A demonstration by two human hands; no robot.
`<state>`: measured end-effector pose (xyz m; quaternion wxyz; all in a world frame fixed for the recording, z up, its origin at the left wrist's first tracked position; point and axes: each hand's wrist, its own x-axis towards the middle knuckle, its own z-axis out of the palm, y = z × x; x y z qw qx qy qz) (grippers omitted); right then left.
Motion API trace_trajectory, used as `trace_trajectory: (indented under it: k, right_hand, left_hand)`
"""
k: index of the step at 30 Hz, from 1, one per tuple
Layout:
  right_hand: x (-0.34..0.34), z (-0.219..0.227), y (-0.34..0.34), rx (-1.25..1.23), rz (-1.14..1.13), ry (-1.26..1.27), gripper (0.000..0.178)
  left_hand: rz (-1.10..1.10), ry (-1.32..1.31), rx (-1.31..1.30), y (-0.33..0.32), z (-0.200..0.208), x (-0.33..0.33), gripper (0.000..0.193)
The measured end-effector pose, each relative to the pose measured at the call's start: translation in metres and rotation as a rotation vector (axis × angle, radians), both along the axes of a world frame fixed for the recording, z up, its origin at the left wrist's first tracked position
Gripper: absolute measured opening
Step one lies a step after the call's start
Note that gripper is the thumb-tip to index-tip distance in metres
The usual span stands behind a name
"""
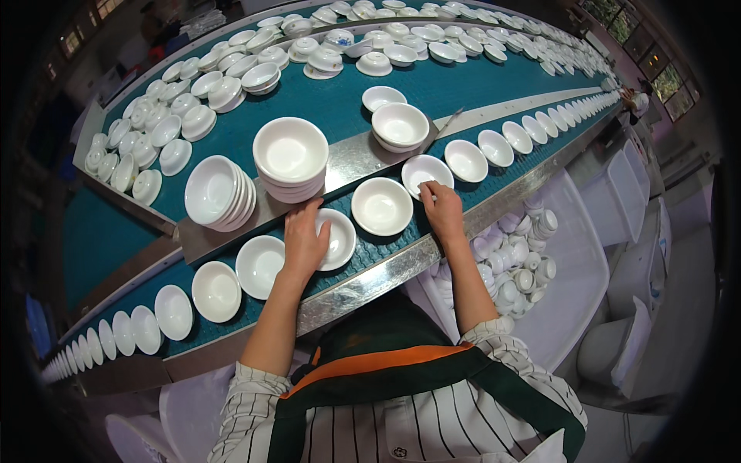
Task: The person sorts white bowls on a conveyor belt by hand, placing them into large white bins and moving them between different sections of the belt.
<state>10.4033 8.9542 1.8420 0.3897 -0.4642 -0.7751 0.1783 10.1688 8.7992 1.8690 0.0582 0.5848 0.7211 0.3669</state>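
Observation:
A row of white bowls lies along the narrow front lane of the belt. My left hand [305,241] has its fingers stretched out beside one white bowl [340,245], the thumb reaching over its left rim; the fingertips come close to the foot of a tall bowl stack [290,150]. My right hand [443,210] is further right, its curled fingers closed at the near rim of another white bowl [423,167]. Between both hands sits a separate white bowl [382,206]. Left of my left hand is one more bowl [261,266].
A metal ledge [347,166] carries a second leaning stack [212,191] and a short stack [400,125]. Many bowls lie heaped on the wide green belt [332,96] behind. A steel rail [370,279] runs before me. A pale tub [567,270] with piled bowls stands at lower right.

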Motion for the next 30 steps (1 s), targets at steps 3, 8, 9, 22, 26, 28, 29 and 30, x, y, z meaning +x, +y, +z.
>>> trace_trajectory:
  k: [3, 8, 9, 22, 26, 28, 29, 30]
  right_hand:
    - [0.007, 0.007, 0.005, -0.039, -0.021, -0.038, 0.014]
    - [0.024, 0.009, 0.022, 0.126, -0.048, 0.107, 0.013]
    - [0.028, 0.006, 0.027, 0.160, -0.051, 0.115, 0.014]
    - [0.075, 0.005, 0.077, -0.040, -0.041, 0.030, 0.010]
    - [0.087, 0.005, 0.090, 0.106, -0.084, 0.159, 0.012]
    - [0.094, 0.002, 0.099, 0.135, -0.092, 0.189, 0.014]
    - [0.098, 0.001, 0.104, 0.151, -0.096, 0.204, 0.015]
    - [0.103, -0.001, 0.109, 0.149, -0.097, 0.179, 0.015]
  left_hand:
    - [-0.057, -0.022, 0.039, 0.012, 0.004, 0.016, 0.037]
    - [-0.059, 0.003, -0.142, 0.027, 0.005, 0.036, 0.039]
    - [-0.043, 0.025, -0.184, 0.029, 0.004, 0.037, 0.039]
    - [0.006, 0.044, -0.040, 0.079, 0.008, 0.080, 0.040]
    - [-0.019, 0.075, -0.062, 0.094, 0.004, 0.097, 0.044]
    - [-0.010, 0.113, -0.114, 0.103, 0.005, 0.104, 0.045]
    - [-0.001, 0.142, -0.149, 0.108, 0.007, 0.106, 0.040]
    - [0.009, 0.121, -0.180, 0.112, 0.004, 0.106, 0.038]
